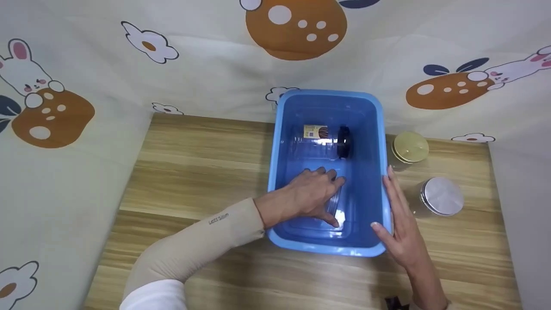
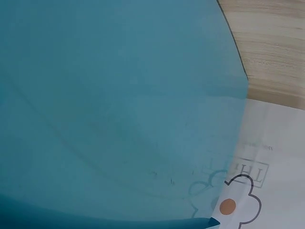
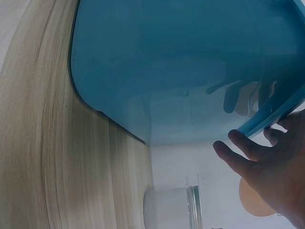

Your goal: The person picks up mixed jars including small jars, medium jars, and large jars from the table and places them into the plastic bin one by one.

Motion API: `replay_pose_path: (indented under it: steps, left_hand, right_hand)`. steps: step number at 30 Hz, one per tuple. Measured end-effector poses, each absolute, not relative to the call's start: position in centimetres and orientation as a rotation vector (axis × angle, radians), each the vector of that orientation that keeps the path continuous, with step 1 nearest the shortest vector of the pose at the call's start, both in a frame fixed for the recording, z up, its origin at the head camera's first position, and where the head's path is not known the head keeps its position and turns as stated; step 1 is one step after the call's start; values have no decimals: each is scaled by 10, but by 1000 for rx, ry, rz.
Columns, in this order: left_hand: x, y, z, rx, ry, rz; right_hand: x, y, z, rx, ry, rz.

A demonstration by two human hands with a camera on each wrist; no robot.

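A deep blue plastic bin [image 1: 360,172] stands on the wooden surface. My left hand [image 1: 310,193] reaches down inside it, thumb and fingers spread around a clear jar-like container [image 1: 333,206], mostly hidden under the palm. Beyond the fingertips, a clear jar [image 1: 316,148] with a black lid and a yellow label lies on its side. My right hand [image 1: 404,228] holds the bin's right rim, thumb over the edge and fingers along the outer wall. That hand [image 3: 276,162] shows at the rim in the right wrist view. Only the bin's outer wall [image 2: 119,119] fills most of the left wrist view.
Right of the bin stand a jar with a gold lid [image 1: 411,147] and a jar with a silver lid [image 1: 442,196], both close to my right hand. A printed fabric wall [image 1: 215,77] rises behind the bin. Wooden tabletop [image 1: 202,168] extends to the left.
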State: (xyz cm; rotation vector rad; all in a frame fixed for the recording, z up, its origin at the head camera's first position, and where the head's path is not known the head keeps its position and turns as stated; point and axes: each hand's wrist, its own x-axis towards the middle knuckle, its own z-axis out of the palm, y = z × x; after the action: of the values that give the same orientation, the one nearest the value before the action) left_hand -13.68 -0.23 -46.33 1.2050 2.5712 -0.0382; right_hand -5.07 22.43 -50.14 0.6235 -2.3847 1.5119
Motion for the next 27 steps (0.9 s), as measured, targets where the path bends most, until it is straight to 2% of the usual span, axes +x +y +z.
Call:
replay_pose_path:
  steps: [17, 27]
  left_hand:
    - [-136, -1, -466, 1172, 2526, -67]
    - [-135, -1, -465, 1159, 2547, -69]
  right_hand:
    - [-49, 221, -497, 606, -2396, 1504]
    - [-47, 211, -472, 655, -2355, 1511]
